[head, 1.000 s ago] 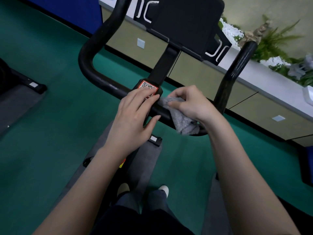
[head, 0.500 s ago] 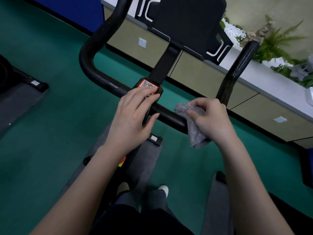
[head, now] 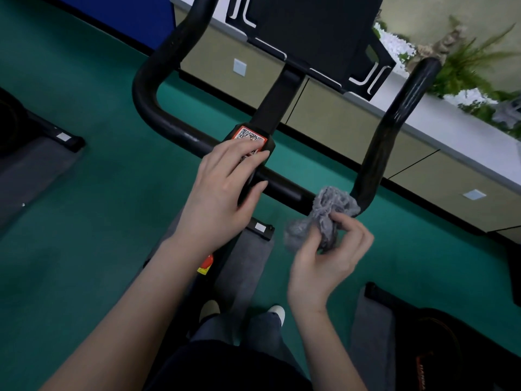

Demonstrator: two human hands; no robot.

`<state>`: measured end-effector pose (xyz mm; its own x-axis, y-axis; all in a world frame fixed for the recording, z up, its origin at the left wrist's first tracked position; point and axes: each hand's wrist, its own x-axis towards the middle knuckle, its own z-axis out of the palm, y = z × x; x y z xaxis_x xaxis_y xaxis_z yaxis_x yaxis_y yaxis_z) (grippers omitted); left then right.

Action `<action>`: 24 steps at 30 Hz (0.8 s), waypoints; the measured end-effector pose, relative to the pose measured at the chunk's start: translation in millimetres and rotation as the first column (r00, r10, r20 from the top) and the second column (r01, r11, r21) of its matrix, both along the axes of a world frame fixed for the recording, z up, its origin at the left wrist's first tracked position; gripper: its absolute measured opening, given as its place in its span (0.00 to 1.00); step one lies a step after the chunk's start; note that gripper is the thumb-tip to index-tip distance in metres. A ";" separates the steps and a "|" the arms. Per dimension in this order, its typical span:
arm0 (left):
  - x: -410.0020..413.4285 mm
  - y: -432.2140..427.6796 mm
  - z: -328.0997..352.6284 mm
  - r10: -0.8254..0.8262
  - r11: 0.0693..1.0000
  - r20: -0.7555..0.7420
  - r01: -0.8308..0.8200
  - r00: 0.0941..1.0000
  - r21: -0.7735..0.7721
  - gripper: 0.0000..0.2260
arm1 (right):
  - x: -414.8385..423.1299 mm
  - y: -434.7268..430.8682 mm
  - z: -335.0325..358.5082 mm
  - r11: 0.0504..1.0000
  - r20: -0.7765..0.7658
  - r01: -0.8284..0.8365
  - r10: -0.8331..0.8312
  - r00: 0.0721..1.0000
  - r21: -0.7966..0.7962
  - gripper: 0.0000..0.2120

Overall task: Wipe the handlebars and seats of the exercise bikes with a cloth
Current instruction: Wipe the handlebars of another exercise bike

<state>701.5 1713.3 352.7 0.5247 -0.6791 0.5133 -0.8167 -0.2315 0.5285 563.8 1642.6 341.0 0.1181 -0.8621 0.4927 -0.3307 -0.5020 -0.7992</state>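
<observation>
Pinching the grey cloth [head: 321, 221], the right hand [head: 329, 263] holds it at the handlebar [head: 172, 128] bend (left hand [head: 220, 196] rests flat mid-bar).

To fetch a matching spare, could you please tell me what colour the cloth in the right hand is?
The cloth is grey; the head view shows it best.

Dim, even indoor light; soft focus, wide-angle bending at edges.

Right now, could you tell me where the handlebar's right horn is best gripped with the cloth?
Take the right horn at its lower bend, where the grey cloth in the right hand meets it. Come from the near right side, probably: it is a round tube rising away, so a wrapped grip can slide upward.
</observation>
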 end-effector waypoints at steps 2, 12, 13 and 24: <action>0.8 0.5 1.0 -0.018 1.000 -0.020 0.017 1.000 -0.012 0.15 | 5.7 9.0 -4.9 0.996 0.089 0.014 -0.022 0.996 0.092 0.15; 7.1 4.8 6.8 -0.109 0.994 -0.100 0.106 0.989 -0.035 0.13 | 56.0 44.7 -14.6 0.941 0.371 -0.090 -0.040 0.928 0.325 0.19; 8.2 5.7 7.4 -0.118 0.993 -0.115 0.114 0.986 -0.040 0.13 | 61.2 47.1 -16.0 0.940 0.385 -0.087 -0.050 0.922 0.331 0.19; 10.8 7.4 6.5 -0.146 0.989 -0.111 0.142 0.983 -0.040 0.13 | 51.9 37.5 -32.4 0.936 0.462 -0.081 -0.092 0.882 0.342 0.14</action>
